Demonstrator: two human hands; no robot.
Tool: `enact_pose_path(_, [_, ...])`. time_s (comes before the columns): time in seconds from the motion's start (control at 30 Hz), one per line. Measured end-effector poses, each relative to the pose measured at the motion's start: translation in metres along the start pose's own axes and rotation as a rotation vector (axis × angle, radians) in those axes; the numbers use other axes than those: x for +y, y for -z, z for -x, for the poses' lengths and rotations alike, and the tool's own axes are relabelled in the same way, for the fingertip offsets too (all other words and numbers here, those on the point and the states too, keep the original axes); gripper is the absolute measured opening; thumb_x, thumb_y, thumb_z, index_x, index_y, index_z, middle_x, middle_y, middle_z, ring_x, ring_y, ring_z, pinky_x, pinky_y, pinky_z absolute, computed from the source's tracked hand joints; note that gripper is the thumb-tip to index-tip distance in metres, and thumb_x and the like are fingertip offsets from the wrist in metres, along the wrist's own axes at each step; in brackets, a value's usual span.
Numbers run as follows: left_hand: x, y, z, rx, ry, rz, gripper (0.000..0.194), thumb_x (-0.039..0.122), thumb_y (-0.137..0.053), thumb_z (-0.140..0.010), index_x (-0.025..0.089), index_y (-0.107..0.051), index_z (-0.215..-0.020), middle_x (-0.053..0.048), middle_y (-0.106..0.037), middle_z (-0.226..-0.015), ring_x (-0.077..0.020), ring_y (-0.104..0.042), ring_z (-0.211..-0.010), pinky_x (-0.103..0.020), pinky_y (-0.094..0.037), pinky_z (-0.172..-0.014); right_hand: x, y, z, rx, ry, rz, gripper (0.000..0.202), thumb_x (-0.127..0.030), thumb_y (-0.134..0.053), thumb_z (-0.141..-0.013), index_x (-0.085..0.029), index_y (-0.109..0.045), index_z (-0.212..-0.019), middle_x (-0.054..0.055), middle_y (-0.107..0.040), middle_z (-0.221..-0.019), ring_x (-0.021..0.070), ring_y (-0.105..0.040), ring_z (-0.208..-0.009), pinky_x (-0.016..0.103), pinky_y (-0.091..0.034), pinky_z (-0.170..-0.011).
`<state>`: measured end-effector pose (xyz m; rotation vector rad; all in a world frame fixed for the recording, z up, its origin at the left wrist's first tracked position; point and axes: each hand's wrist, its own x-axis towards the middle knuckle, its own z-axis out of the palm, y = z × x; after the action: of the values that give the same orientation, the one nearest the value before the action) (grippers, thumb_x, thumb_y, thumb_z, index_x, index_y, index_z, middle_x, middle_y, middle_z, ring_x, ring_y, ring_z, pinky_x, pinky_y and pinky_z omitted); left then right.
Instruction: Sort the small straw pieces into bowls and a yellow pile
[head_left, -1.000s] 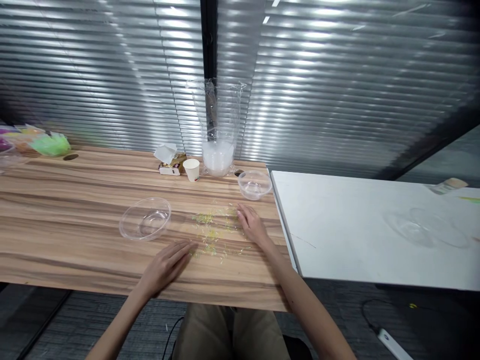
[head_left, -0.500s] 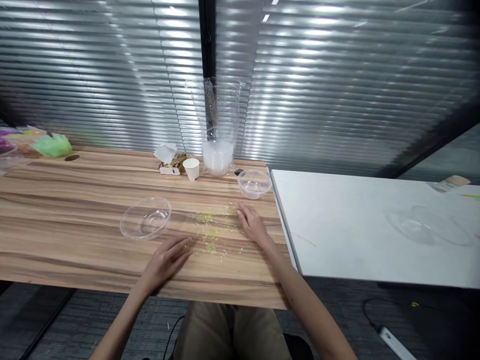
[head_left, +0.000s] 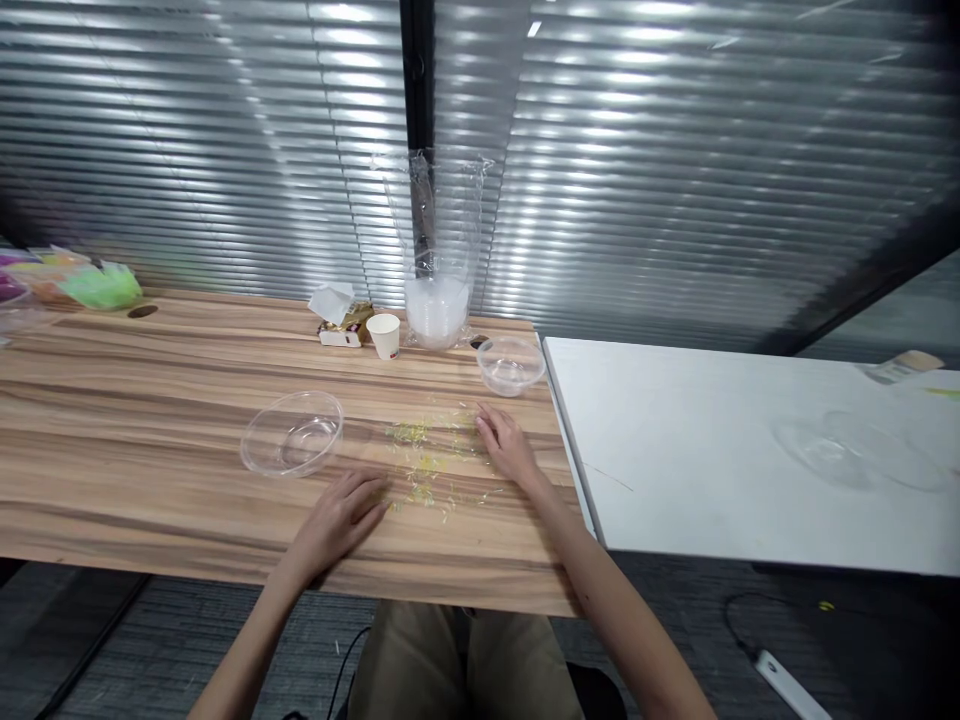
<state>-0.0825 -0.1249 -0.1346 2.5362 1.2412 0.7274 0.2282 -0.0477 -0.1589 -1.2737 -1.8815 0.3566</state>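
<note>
The left hand (head_left: 341, 518) and right hand (head_left: 510, 450), fingers loosely parted (nothing visibly gripped), flank yellow-green slivers (head_left: 426, 464) strewn over the wood-grain tabletop (head_left: 150, 410), where a brisk sweep could scatter them farther.

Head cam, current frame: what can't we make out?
All in the head view:
- Under the left hand: anything beneath the palm, hidden by the hand itself.
- Under the right hand: same, its back blocks the view.
- Yellowish bits: too small to count or identify.
- Colored bags: blurred, pile cut off by the left edge.
- Clear plastic pieces: too blurred and see-through to count.
</note>
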Motion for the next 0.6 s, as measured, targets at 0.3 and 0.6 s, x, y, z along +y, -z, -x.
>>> enact_pose_path(0.3, [0.003,-0.0001,-0.0042,0.036,0.013,0.015,0.023,0.029,-0.044,-0.095,0.019,-0.063,-0.089,-0.007,-0.063,-0.098,-0.02,-0.058,-0.094,-0.033,-0.049,-0.083,0.0011,-0.0002,0.0007,-0.012,-0.002,0.012,0.037,-0.03,-0.039,-0.098,-0.018,-0.052,-0.131,0.011,-0.066,-0.11,0.0241,-0.06,-0.105,0.041,-0.048,-0.092])
enact_pose_path(0.6, [-0.0028,-0.0019,-0.0031,0.259,0.122,-0.13,0.021,0.031,-0.046,-0.094,0.018,-0.061,-0.087,-0.008,-0.062,-0.088,-0.0217,-0.059,-0.084,-0.036,-0.049,-0.076,-0.0013,0.0009,0.0002,-0.025,-0.018,-0.003,0.037,-0.029,-0.04,-0.097,-0.017,-0.052,-0.13,0.011,-0.067,-0.106,0.0236,-0.06,-0.104,0.039,-0.048,-0.091])
